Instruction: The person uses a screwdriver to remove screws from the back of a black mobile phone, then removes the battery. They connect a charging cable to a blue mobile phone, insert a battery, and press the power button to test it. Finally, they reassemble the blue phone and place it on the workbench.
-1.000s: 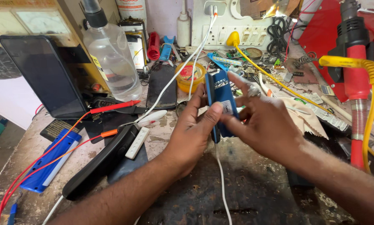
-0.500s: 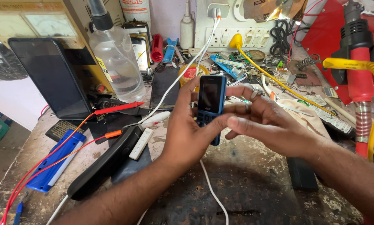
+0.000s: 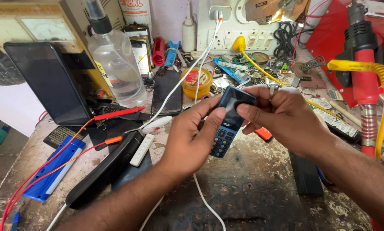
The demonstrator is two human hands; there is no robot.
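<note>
Blue keypad phone with dark screen (image 3: 227, 122) — pinched between left hand (image 3: 192, 141) and right hand (image 3: 286, 117) — best gripped by its edges, thumbs light.

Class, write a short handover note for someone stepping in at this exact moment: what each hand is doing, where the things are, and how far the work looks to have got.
Left hand: grips the blue keypad phone from its left side, thumb on the front.
Right hand: holds the phone's top end, thumb resting on the dark screen.
Phone: held above the workbench, keypad facing up, screen dark. A white cable runs from the wall sockets down under the hands; whether it is plugged into the phone cannot be seen.
Nearby: red probe, clear spray bottle, black smartphone.
Done: phone looks closed up.
Left: screen not yet lit.
</note>
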